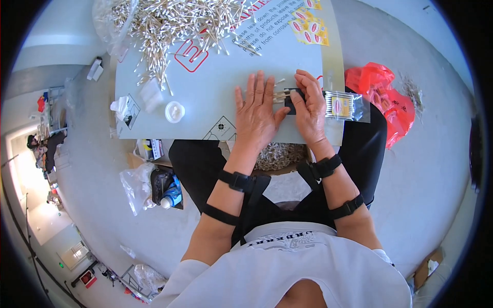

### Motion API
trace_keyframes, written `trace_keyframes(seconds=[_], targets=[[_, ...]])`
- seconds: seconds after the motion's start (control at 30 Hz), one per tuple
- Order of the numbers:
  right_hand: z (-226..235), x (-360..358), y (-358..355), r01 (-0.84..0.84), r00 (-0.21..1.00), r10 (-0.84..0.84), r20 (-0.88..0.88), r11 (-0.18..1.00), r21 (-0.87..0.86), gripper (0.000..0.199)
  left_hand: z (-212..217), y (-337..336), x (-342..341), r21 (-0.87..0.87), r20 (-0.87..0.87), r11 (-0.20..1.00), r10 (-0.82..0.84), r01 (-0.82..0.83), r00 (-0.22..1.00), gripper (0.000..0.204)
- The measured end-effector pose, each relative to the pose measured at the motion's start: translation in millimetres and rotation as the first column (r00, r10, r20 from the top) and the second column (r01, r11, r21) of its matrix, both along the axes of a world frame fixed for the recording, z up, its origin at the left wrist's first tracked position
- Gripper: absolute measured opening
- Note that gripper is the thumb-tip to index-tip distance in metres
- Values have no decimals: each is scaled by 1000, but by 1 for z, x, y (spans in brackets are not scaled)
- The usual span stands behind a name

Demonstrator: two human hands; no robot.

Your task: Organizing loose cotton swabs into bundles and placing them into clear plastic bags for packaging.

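My left hand (257, 110) lies flat on the grey tabletop (215, 92), fingers stretched out. Beside its index finger, the ends of a few cotton swabs (279, 97) stick out of a small black holder (290, 100). My right hand (311, 110) curves around that holder, its thumb pressed on top; the palm hides part of it. Just right of this hand lies a clear bag of cotton swabs (339, 105) with a yellow label, swabs side by side within. One loose swab (280, 80) rests between the hands.
A big heap of cotton swabs (179, 23) covers the far left of the table. Yellow labels (309, 28) lie far right. Near the left edge stands a round white tub (174, 112). A red plastic bag (385, 102) sits on the floor; an open box (280, 156) is between my knees.
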State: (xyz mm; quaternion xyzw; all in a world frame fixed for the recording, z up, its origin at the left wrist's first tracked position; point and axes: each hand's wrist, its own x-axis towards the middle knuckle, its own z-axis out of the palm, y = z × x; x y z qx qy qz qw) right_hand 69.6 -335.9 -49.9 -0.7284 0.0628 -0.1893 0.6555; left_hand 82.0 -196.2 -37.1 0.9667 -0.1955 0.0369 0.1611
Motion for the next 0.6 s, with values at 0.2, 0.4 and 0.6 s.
trace_keyframes(seconds=[0.2, 0.4, 0.6], targets=[[6, 1, -3, -27, 999, 28, -21, 999, 45, 28, -6, -5, 17, 37, 17, 998, -59, 58, 998, 81], [-2, -3, 0, 53, 999, -53, 0, 991, 124, 31, -8, 0, 4, -74, 16, 995, -62, 63, 998, 74], [-5, 7, 9, 96, 995, -102, 16, 973, 209, 32, -12, 1, 12, -693, -98, 693, 182, -198, 978, 57]])
